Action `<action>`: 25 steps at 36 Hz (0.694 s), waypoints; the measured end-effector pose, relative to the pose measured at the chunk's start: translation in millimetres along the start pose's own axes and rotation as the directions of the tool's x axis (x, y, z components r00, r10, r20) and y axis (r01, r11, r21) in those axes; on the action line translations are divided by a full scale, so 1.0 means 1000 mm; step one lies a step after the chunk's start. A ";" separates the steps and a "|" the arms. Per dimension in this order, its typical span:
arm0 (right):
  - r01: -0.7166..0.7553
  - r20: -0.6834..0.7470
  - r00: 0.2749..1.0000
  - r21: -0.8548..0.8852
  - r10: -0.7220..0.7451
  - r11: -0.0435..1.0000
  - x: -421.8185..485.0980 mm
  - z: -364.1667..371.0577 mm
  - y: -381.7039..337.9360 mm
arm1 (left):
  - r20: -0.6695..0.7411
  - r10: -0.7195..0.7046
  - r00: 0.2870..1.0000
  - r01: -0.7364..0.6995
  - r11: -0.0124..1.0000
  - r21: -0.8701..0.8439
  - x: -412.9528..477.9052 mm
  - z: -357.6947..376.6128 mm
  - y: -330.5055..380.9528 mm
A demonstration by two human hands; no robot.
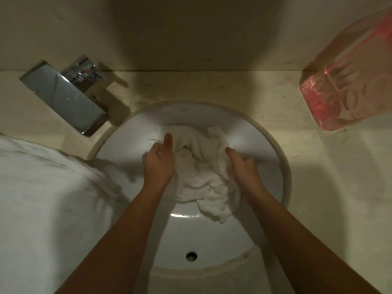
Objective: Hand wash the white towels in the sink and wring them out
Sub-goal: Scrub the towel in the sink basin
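A crumpled white towel point(201, 172) lies bunched in the round white sink point(273, 149). My left hand point(160, 160) grips the towel's left side, thumb stretched up over the cloth. At the towel's right side, my right hand point(242, 164) has its fingers curled into the fabric. A loose end of the towel hangs toward the near side of the bowl. The drain is hidden under the cloth.
A chrome faucet point(67, 94) juts over the sink's left rim from the beige counter point(318, 187). A heap of white towels point(48, 198) sits on the left. A pink-tinted clear plastic bottle point(347, 85) stands at the right. An overflow hole point(191, 256) shows in the near sink wall.
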State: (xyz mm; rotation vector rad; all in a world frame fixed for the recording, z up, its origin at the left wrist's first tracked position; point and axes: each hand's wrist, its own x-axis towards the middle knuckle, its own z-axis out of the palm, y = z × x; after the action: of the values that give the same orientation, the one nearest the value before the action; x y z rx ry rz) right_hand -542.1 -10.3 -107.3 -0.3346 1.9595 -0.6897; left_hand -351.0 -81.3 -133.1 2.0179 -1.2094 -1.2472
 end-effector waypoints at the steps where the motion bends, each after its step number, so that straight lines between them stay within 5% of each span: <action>1: 0.046 -0.043 0.998 0.031 -0.045 0.998 0.004 0.000 -0.004 | -0.013 -0.016 1.000 0.015 0.999 -0.049 0.002 0.001 0.006; 5: 0.134 -0.050 0.990 0.014 -0.133 0.991 0.020 0.016 -0.019 | -0.062 -0.189 0.980 0.167 0.951 -0.261 0.014 0.018 0.027; 8: 0.066 0.037 0.997 -0.019 -0.065 0.998 0.028 0.031 -0.022 | 0.036 -0.270 0.962 0.272 0.947 -0.173 0.014 0.027 0.030; 13: 0.097 0.127 0.986 0.097 -0.109 0.991 0.030 0.037 -0.011 | 0.197 -0.178 0.964 0.200 0.975 -0.096 -0.001 0.039 0.022; 19: 0.135 -0.066 0.990 0.169 -0.125 0.976 0.036 0.003 -0.005 | 0.061 -0.117 0.991 0.125 0.981 -0.147 0.005 0.012 0.011; 25: 0.136 0.050 0.986 0.285 -0.156 0.949 0.013 0.037 -0.026 | 0.160 -0.037 0.986 0.058 0.990 -0.129 -0.010 0.020 0.035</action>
State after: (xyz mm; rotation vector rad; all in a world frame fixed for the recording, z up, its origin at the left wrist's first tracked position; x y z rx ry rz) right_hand -516.9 -49.9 -113.9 -0.3270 1.7511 -1.0255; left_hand -385.8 -88.7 -111.6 1.8913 -1.1212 -1.4941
